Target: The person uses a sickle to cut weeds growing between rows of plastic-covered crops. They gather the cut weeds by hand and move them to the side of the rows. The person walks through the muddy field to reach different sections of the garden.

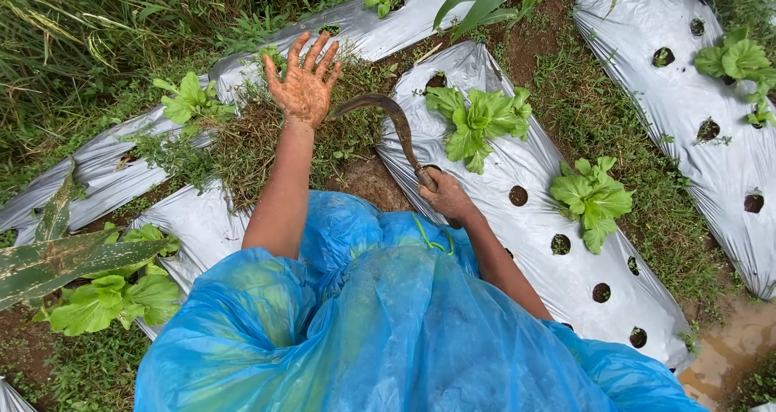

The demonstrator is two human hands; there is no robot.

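The curved sickle [394,129] is gripped at its handle by the right hand [447,198], which is clenched around it; the blade arcs up and leftward, its tip lying at the edge of the clump of weeds [259,133] between the silver plastic mulch sheets [533,218]. The left hand [303,84] is released, empty and mud-coated, fingers spread, palm toward the camera, raised above the weeds. For clean work, the blade is best kept low against the soil and drawn toward the body, clear of the mulch film and of the leafy green plant [477,121] just beside it, since the film is judged easy to slit. The open hand is best kept outside the blade's arc. The left arm is extended straight forward; the right arm is bent, elbow drawn back beside the blue rain cape [380,323].
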